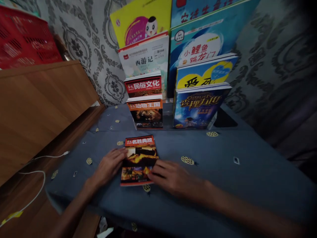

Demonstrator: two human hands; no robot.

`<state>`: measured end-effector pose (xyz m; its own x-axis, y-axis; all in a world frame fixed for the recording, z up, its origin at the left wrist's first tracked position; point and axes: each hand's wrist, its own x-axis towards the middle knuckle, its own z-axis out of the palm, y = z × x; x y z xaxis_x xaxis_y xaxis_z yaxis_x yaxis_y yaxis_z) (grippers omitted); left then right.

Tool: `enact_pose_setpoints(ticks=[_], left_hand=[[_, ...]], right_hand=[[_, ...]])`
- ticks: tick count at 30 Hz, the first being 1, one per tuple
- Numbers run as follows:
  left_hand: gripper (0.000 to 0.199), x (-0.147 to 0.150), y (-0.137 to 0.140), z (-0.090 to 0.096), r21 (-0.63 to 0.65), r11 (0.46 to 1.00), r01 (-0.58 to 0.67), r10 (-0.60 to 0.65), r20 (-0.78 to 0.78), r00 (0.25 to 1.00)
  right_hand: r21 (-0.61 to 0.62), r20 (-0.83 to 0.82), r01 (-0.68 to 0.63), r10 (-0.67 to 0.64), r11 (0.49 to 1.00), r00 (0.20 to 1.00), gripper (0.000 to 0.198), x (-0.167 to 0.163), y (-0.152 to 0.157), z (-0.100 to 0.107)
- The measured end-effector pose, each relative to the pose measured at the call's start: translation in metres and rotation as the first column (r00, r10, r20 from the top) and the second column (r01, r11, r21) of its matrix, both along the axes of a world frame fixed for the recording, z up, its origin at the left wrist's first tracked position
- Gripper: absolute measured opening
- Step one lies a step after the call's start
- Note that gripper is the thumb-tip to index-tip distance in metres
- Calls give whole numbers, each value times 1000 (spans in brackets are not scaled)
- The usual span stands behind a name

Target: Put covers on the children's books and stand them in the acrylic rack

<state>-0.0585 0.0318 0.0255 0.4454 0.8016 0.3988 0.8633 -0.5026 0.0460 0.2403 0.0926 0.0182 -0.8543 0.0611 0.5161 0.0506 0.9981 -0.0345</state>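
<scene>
A small book [140, 160] with a red title band and dark, golden cover pictures lies face up on the blue cloth in front of me. My left hand [110, 164] is at its left edge, the fingertips over the cover's border. From the other side my right hand [170, 177] grips the lower right edge, fingers bent onto the cover. Both thumbs are hard to make out. Just beyond stands a stack of upright books, the front one an orange-banded book [146, 114] with a lion. Beside it is a blue book [198, 109] with gold lettering.
Taller books, such as a yellow book [141, 19] and a teal book [203, 36], rise behind. A dark flat object [225, 117] lies right of the stand. To the left are a wooden panel [44, 112], a red basket [27, 36] and a white cable [44, 180].
</scene>
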Motion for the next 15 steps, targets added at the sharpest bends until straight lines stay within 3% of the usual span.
enact_pose_setpoints(ticks=[3,8,12,15], left_hand=[[33,-6,-8,-23,-77,997,-8,10,27,1000],[36,-3,-14,-25,-111,993,-49,59,91,994],[32,8,-18,-29,-92,991,-102,109,78,991],[30,14,-22,-34,-90,988,-122,128,70,989]], right_hand=[[-100,138,51,-37,994,990,20,-6,-9,-19],[-248,157,38,1,968,988,28,-26,1,-6],[-361,46,51,-37,931,998,34,-70,21,-7],[-396,88,53,-20,917,996,41,-107,39,-19]])
